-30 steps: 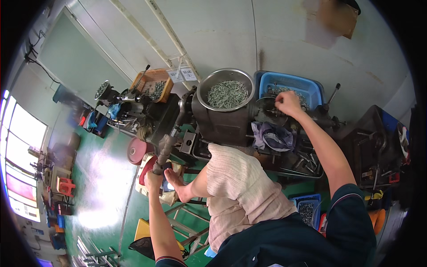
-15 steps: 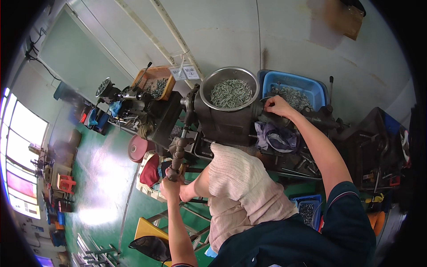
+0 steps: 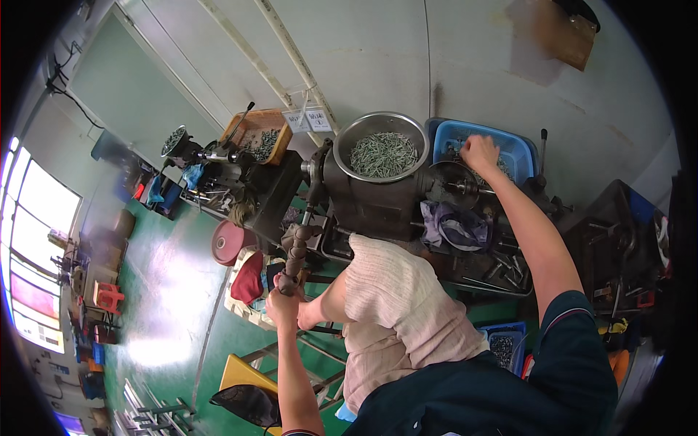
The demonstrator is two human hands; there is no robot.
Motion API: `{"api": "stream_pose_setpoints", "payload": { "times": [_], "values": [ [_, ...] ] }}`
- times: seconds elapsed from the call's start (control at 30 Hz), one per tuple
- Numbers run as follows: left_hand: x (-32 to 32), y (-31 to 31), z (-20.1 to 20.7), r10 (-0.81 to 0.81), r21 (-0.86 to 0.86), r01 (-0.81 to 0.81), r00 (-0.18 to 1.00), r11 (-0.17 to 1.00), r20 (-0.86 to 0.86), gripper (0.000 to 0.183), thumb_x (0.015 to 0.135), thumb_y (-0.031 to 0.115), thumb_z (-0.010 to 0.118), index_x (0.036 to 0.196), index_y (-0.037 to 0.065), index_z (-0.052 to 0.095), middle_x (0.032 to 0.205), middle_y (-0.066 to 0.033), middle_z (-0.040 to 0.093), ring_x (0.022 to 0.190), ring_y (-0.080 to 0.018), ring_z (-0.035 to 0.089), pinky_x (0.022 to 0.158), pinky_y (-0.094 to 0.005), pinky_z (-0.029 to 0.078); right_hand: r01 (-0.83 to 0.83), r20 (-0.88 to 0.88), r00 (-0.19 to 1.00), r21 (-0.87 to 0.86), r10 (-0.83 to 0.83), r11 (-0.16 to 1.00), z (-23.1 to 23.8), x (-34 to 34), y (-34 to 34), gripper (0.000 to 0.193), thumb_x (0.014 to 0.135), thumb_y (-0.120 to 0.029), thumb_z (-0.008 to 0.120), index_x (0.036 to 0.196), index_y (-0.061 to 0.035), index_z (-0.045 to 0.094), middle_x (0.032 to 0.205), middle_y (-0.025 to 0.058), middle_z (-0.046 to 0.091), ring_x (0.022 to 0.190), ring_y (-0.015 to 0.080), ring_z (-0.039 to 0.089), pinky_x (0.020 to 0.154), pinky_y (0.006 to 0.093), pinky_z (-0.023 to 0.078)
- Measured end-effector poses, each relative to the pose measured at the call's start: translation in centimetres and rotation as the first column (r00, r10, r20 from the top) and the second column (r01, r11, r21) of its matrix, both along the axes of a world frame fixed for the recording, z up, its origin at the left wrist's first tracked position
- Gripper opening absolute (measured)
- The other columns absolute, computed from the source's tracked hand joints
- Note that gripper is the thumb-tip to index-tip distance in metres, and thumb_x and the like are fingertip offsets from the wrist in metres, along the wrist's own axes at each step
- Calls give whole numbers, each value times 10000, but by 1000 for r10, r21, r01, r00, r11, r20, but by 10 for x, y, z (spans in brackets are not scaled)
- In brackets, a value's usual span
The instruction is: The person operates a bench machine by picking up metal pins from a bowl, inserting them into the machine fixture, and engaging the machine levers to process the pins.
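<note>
My left hand is closed around the lower end of a lumpy brown lever handle, which is joined to the left side of a dark bench machine. My right hand hovers over a blue plastic basket of small metal parts, its fingers curled together; whatever they may hold is hidden. Just below that hand, the machine's round spindle end shows. On top of the machine rests a steel bowl heaped with thin metal pins.
A purple-grey rag lies in front of the spindle, beside loose tools on the bench. To the left are an orange crate of metal parts and a second machine. A red wheel and a yellow stool stand lower left.
My right hand has left the spindle and moved right and slightly up, over the blue basket. The spindle end is now uncovered. My left hand stays on the lever.
</note>
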State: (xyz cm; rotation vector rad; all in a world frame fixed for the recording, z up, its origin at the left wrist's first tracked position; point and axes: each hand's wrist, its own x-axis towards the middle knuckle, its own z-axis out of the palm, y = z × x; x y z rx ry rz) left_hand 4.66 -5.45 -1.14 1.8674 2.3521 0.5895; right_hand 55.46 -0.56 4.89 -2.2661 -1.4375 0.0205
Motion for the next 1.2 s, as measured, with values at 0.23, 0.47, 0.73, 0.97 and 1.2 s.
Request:
{"api": "stream_pose_setpoints", "payload": {
  "times": [0.23,0.47,0.73,0.97,1.2],
  "values": [
    [-4,-2,2,17,-17,-17,1000,1000,-5,335,608,310,649,723,-2,609,711,-213,588,718,-364,577,631,-423,449,-431,288,894,335,344,838,71,-114,31,197,623,-249,621,730,-84,619,786,85,567,840,268,478,723,383,399],
    [6,-2,4,22,-37,-22,1000,999,16,319,615,295,635,729,-2,609,720,-214,589,734,-369,574,643,-425,450,-540,161,802,-217,575,813,61,-160,59,155,579,-172,618,702,-82,648,836,100,617,930,271,493,756,398,398],
    [-3,0,-2,26,-5,-26,999,1000,22,341,625,324,642,709,-5,607,702,-217,583,717,-372,571,631,-431,445,-547,150,810,-156,567,823,60,-159,62,113,599,-84,581,693,-81,644,797,121,621,880,279,552,739,393,437],
    [2,0,1,1,6,-1,1000,1000,25,356,620,345,655,708,2,614,689,-214,583,703,-369,573,623,-431,448,-651,157,725,-161,671,741,57,-149,64,110,549,-63,580,648,-78,628,694,126,610,721,291,590,631,385,468],
    [1,0,-3,-20,20,20,1000,1000,13,330,622,324,646,714,9,616,691,-214,583,704,-367,576,613,-427,449,-664,-41,747,1,664,747,59,-139,62,69,567,-73,575,628,-69,608,641,105,600,665,255,590,592,354,460]
  ]
}}
